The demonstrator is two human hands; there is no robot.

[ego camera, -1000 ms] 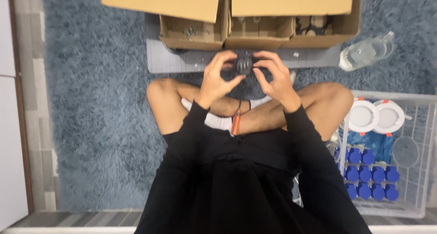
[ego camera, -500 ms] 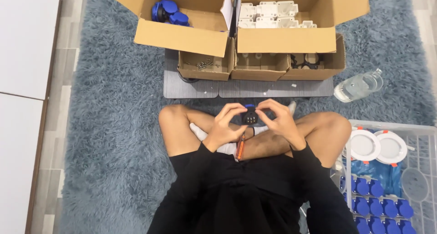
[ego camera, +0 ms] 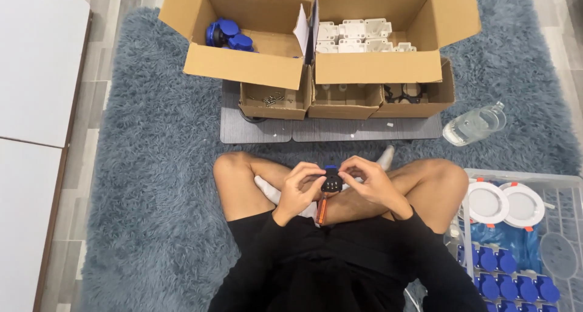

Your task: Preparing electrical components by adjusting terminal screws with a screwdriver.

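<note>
The head camera looked down at a person sitting cross-legged on a fluffy blue-grey rug (ego camera: 152, 166). Both hands met over the lap, a little way below the grey board (ego camera: 328, 130) on the rug. The left hand (ego camera: 299, 190) and the right hand (ego camera: 370, 181) had their fingers curled shut around a small black and blue part (ego camera: 331, 179), pinching it from both sides. The part sat right between the two hands, touching both. An orange tool (ego camera: 322, 210) lay just under the hands, near the legs. Past the board stood two big open cardboard boxes: the left box (ego camera: 243, 66) held blue round caps (ego camera: 228, 34), and the right box (ego camera: 376, 66) held white plastic pieces (ego camera: 361, 36). Three small open boxes (ego camera: 346, 102) sat on the board in front of the big ones. A clear water bottle (ego camera: 475, 124) lay on its side to the right of the board. Further right and closer to the person was a clear bin (ego camera: 516, 177) with white round lights (ego camera: 504, 204) and more blue parts (ego camera: 510, 272). To do this well, I think the hands should stay low over the lap, hold the part firmly but gently, and turn it so the working side faced up where the eyes could see it.
</note>
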